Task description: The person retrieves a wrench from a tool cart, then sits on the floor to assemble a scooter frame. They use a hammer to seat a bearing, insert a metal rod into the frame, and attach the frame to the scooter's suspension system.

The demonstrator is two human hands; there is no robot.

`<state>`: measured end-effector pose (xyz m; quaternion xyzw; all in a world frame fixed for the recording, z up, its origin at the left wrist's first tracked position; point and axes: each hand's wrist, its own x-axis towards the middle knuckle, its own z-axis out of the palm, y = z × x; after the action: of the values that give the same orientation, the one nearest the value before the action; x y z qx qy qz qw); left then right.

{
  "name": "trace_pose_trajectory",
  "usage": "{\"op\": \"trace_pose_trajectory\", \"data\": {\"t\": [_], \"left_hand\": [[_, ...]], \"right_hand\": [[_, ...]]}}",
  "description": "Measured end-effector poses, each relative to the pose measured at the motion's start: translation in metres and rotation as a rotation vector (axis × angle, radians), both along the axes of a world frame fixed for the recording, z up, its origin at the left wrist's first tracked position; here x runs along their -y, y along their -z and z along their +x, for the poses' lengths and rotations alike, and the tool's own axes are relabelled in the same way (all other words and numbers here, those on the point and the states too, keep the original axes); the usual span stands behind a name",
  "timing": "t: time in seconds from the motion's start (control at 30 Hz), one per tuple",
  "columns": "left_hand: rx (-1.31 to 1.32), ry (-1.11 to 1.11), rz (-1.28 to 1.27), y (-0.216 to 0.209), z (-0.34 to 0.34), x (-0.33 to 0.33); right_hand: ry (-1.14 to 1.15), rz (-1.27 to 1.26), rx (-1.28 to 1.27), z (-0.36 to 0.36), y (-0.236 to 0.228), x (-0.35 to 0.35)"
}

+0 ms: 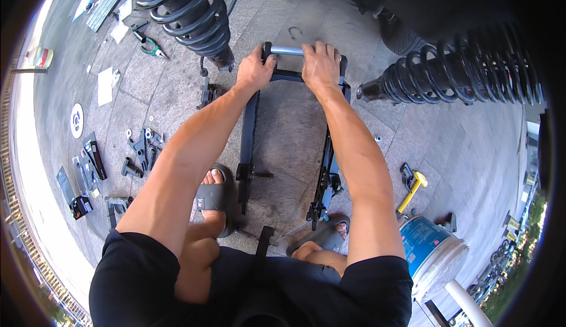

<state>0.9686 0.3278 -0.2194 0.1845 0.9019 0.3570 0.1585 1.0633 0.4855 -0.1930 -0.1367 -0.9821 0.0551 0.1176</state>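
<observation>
Between my feet lies a black U-shaped metal frame (248,132), its two long arms reaching toward me. A silver tube (288,50) spans its far end. My left hand (256,71) is closed around the frame's far left corner, beside the tube's left end. Over on the far right corner, my right hand (321,66) grips the frame, its fingers bent over the tube's right end. Part of each corner is hidden beneath my hands. Large black coil-spring shock absorbers stand close by, one at the upper left (191,17) and one at the right (454,70).
Green-handled pliers (153,49) and white papers (105,85) lie on the paved floor at left. Nearer are black metal parts (140,150) and opened packaging (88,165). A yellow hammer (413,190) and a blue-and-white bucket (433,247) are at right. My sandalled feet flank the frame.
</observation>
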Motion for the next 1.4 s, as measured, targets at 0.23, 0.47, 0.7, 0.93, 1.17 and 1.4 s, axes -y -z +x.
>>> {"op": "trace_pose_trajectory", "data": {"t": [0.23, 0.47, 0.7, 0.93, 1.17, 1.4], "left_hand": [[0.001, -0.017, 0.001, -0.003, 0.002, -0.001], [0.001, 0.121, 0.082, -0.011, -0.014, -0.003], [-0.022, 0.185, 0.017, -0.017, -0.017, -0.007], [-0.005, 0.26, -0.109, -0.023, -0.025, -0.014], [0.102, 0.153, 0.004, -0.016, -0.027, -0.002], [0.049, 0.222, 0.024, -0.012, -0.027, -0.005]], "right_hand": [[0.075, -0.097, -0.004, 0.001, 0.015, 0.0], [0.107, -0.105, -0.004, -0.001, 0.015, 0.001], [0.169, -0.06, 0.103, -0.003, 0.006, 0.007], [0.163, -0.107, 0.093, -0.001, 0.007, 0.006], [0.149, -0.113, 0.05, -0.001, 0.015, 0.002], [0.13, -0.117, 0.056, -0.001, 0.013, 0.001]]}}
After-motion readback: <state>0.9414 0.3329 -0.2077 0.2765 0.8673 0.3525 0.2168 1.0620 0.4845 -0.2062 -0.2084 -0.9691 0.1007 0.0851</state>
